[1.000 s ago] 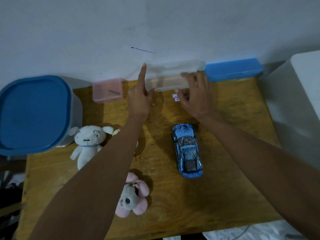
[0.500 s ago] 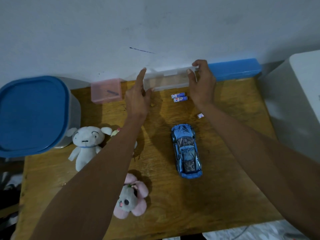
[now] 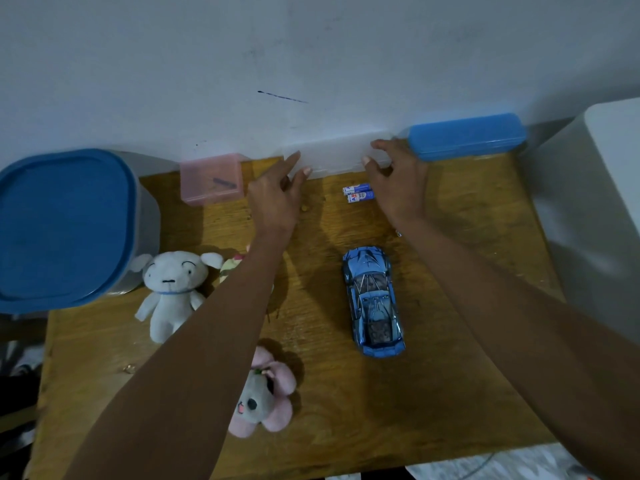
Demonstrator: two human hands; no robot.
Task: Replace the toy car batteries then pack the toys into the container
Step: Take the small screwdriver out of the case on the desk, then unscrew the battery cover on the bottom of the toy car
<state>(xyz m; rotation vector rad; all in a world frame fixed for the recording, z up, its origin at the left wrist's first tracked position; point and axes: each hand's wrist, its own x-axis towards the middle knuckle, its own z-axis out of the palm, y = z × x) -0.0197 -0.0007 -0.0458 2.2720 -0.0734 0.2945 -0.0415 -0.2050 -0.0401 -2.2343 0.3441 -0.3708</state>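
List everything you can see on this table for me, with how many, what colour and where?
table: 1, wooden brown, against the wall
clear box: 1, see-through, back middle, at the wall
blue case: 1, blue, back right, beside the clear box
pink box: 1, pink see-through, back left, something dark inside
tub: 1, grey with blue lid, far left
batteries: 2, blue and white, side by side in front of the clear box
car: 1, blue, centre right
white plush: 1, white, left
pink plush: 1, pink and grey, near front
left hand: fingers on the clear box's left end
right hand: grip on the clear box's right end
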